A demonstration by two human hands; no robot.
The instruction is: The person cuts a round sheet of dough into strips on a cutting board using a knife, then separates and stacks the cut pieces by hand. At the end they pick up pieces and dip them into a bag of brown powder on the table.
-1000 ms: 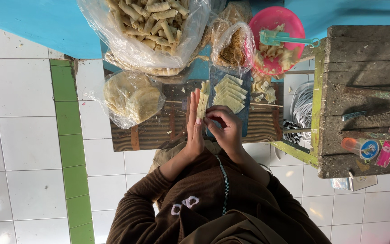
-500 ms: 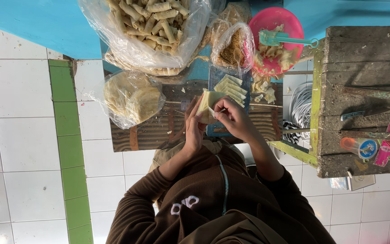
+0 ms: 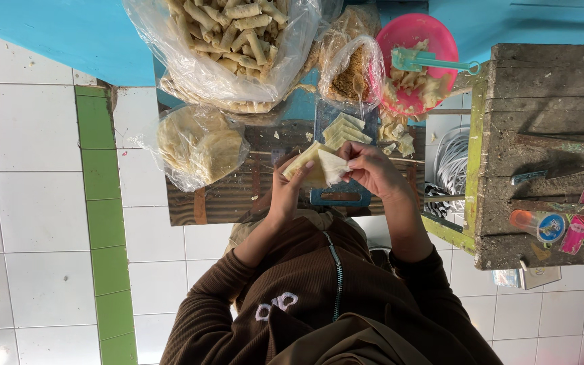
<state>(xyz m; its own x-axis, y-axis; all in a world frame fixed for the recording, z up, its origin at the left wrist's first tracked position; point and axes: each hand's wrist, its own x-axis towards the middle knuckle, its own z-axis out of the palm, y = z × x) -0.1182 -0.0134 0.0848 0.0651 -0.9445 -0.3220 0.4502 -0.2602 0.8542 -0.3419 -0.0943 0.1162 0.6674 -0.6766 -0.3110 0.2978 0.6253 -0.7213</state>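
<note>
Centre frame: pale wrapper sheet (image 3: 319, 165) pinched between left hand (image 3: 285, 192) and right hand (image 3: 373, 169), above blue cutting board (image 3: 343, 196). Bag of finished rolls (image 3: 231, 40) upper centre; pink bowl (image 3: 417, 64) upper right.

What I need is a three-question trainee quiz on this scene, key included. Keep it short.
1. True or false: the left hand and right hand both hold the pale wrapper.
2. What colour is the bowl? A pink, B green, C white.
3. Fill in: the rolls lie in a clear plastic ____.
Key: 1 true; 2 A; 3 bag.
</note>
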